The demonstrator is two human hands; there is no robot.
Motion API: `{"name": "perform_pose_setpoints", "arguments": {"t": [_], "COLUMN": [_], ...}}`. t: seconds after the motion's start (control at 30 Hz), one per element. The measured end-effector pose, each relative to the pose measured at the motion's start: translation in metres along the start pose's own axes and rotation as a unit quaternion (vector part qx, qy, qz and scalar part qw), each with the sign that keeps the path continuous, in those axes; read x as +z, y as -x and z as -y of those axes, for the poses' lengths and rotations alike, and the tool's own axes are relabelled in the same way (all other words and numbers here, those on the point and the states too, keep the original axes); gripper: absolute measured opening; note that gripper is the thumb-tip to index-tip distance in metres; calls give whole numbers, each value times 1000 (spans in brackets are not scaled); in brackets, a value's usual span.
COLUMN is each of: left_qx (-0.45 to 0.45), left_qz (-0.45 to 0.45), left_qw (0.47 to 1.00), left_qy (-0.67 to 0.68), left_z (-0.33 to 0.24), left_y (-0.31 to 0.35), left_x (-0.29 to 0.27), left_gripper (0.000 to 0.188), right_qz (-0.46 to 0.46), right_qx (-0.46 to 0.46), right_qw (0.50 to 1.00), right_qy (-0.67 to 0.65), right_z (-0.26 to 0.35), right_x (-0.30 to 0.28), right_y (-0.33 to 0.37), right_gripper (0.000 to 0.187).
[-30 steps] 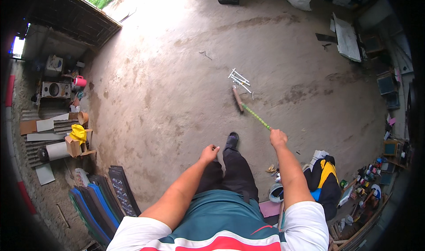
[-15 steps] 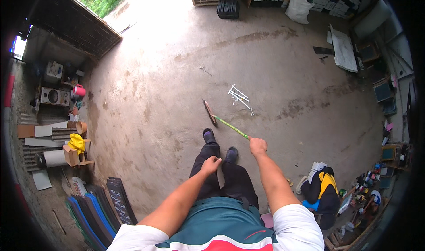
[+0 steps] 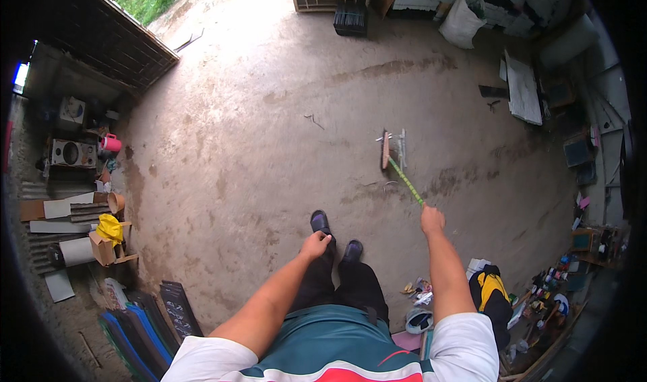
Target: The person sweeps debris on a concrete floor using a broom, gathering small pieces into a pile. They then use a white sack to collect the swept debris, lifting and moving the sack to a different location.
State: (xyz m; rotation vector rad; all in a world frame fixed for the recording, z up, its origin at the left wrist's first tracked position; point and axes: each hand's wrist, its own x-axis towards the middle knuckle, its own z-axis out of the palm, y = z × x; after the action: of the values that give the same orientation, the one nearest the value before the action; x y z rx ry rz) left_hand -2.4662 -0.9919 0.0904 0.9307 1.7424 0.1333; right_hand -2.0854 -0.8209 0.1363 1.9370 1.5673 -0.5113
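Note:
My right hand (image 3: 433,219) is closed round the upper end of a push broom's green patterned handle (image 3: 408,185). The broom head (image 3: 385,150), reddish-brown on top with dark bristles, rests on the concrete floor ahead and right of my feet. Against its far right side lie several thin white strips (image 3: 402,146), some partly hidden by the head. My left hand (image 3: 315,245) is curled shut in front of my legs, above my left shoe, apart from the broom; nothing shows in it.
A dark twig (image 3: 313,120) lies on the floor ahead. Stacked panels (image 3: 151,321) stand at the near left. A dark-and-yellow garment (image 3: 492,291) and a helmet-like item (image 3: 418,320) sit at the near right. At the far right lies a grey sheet (image 3: 524,89); a white sack (image 3: 461,22) stands behind.
My right hand has swung the broom forward and to the right, onto the white strips, which have shifted right and now lie bunched beside its head. My left hand has moved slightly left.

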Motion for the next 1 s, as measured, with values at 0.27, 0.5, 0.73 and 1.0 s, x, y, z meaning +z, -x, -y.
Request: {"name": "perform_pose_setpoints", "arguments": {"t": [0.27,0.5,0.73,1.0], "left_qx": [-12,-11,-48,-23], "left_qz": [-12,-41,-35,-26], "left_qw": [1000,999,998,994], "left_qy": [8,12,38,104], "left_z": [-10,33,38,-13], "left_y": [-35,-46,-54,-65], "left_x": [-53,-78,-82,-61], "left_gripper": [49,49,50,45], "right_qz": [65,38,-18,19], "right_qx": [-131,-97,-5,-118], "right_qw": [989,994,996,986], "right_qy": [-30,-34,-87,-117], "right_z": [143,210,132,187], "right_x": [34,17,-18,-49], "right_y": [42,1,-34,-8], "right_gripper": [36,34,34,46]}}
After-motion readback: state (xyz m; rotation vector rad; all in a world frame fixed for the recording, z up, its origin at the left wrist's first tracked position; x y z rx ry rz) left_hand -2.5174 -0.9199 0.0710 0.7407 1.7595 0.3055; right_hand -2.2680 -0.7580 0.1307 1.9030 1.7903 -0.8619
